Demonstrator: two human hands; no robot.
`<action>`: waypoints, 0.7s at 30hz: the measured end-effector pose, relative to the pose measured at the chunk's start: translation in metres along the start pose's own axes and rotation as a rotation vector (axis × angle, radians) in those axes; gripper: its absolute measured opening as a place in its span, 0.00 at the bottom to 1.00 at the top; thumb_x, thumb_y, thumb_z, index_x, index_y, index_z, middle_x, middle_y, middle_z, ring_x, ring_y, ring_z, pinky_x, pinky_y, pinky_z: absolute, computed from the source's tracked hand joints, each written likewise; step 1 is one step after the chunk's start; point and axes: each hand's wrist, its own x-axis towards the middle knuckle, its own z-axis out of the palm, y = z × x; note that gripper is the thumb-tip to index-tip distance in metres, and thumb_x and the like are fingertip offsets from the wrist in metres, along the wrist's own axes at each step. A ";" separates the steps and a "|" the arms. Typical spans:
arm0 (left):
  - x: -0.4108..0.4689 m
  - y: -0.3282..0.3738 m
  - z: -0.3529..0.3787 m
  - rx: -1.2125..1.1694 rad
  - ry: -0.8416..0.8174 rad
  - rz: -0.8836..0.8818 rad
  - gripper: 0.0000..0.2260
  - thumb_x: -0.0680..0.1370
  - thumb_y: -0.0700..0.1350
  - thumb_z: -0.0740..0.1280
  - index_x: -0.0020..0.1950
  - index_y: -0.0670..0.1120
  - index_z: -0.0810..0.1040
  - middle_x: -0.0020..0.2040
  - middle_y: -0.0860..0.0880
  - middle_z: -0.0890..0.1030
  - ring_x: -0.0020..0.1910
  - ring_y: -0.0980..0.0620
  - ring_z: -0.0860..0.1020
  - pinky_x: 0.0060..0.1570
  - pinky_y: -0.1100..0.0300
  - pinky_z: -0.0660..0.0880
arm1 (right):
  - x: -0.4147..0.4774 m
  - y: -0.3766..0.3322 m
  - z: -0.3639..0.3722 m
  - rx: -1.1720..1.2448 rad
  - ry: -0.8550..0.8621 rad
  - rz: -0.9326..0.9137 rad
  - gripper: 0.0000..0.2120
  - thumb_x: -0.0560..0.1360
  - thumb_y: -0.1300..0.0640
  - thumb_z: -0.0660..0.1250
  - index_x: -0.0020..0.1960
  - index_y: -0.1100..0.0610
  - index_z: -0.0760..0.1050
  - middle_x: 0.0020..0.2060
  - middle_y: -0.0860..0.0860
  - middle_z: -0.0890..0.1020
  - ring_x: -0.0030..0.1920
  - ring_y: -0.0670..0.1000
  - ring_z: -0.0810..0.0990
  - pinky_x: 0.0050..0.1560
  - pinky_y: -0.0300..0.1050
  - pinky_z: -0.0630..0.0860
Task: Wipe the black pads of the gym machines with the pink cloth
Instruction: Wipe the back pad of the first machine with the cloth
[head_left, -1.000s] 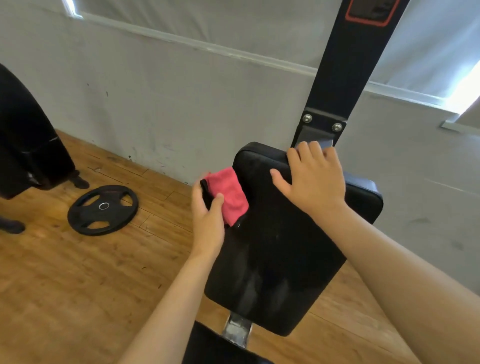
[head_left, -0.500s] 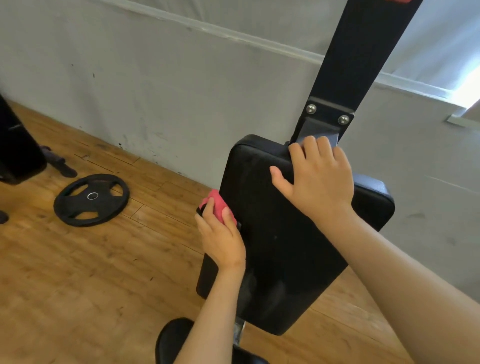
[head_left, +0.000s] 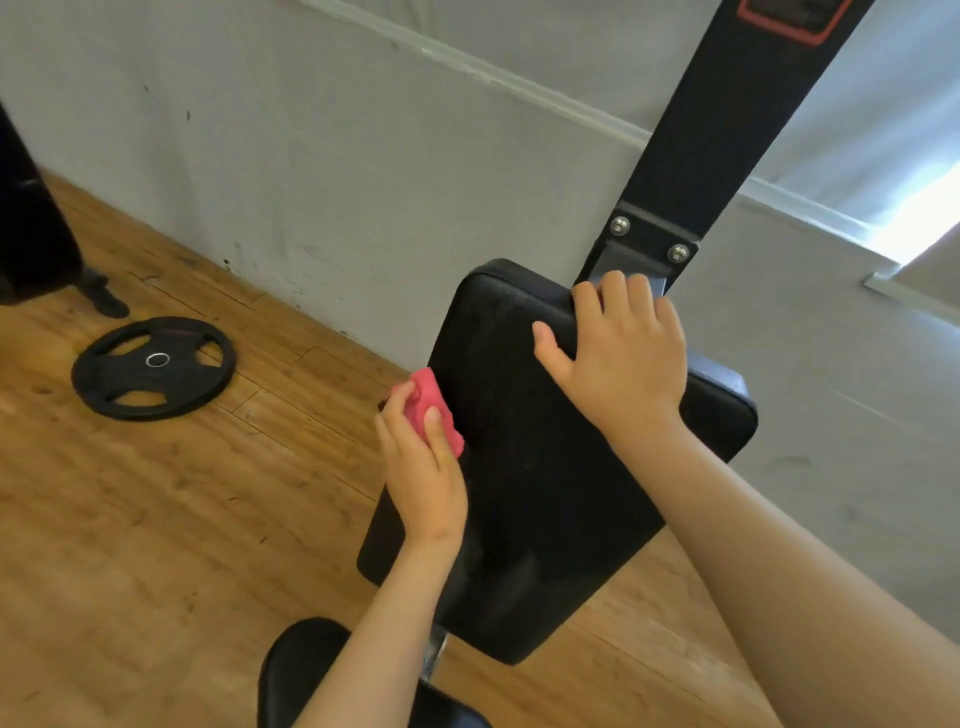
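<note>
The wooden floor (head_left: 130, 519) is filling the lower left of the view, with a weight plate (head_left: 153, 366) lying on it well apart from the machine. The black back pad (head_left: 545, 493) is standing tilted below its dark upright post (head_left: 727, 130).

The right hand (head_left: 623, 364) is staying where it was, fingers hooking over the pad's top edge and thumb spreading on its face, steadying it. The left hand (head_left: 426, 478) is gripping the bunched pink cloth (head_left: 431, 410), fingers and thumb curling round it.

A second ago the cloth was lying on the pad's upper left corner. Now it is pressing against the left side edge, lower down. The wipe seems to be moving off the face and running down the side, with the lower edge probably still needing a pass.
</note>
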 end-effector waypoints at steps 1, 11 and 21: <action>-0.002 -0.001 0.005 0.059 0.002 0.005 0.18 0.82 0.49 0.56 0.70 0.44 0.67 0.62 0.51 0.70 0.56 0.60 0.70 0.47 0.74 0.68 | 0.000 0.000 0.000 -0.006 0.006 0.002 0.26 0.79 0.39 0.49 0.48 0.59 0.75 0.41 0.55 0.75 0.42 0.55 0.73 0.39 0.49 0.70; -0.056 -0.069 0.017 0.165 0.051 -0.399 0.19 0.81 0.49 0.56 0.70 0.44 0.65 0.62 0.42 0.73 0.54 0.42 0.77 0.49 0.47 0.77 | 0.000 0.001 0.003 0.025 0.057 -0.010 0.25 0.79 0.39 0.52 0.46 0.60 0.75 0.41 0.55 0.76 0.42 0.55 0.73 0.40 0.49 0.69; -0.037 -0.001 0.011 -0.170 0.130 -0.111 0.16 0.82 0.51 0.56 0.68 0.49 0.64 0.62 0.54 0.70 0.55 0.57 0.74 0.46 0.66 0.74 | -0.001 0.001 0.002 0.038 0.047 -0.021 0.26 0.79 0.40 0.51 0.48 0.62 0.74 0.45 0.57 0.76 0.45 0.57 0.72 0.43 0.52 0.69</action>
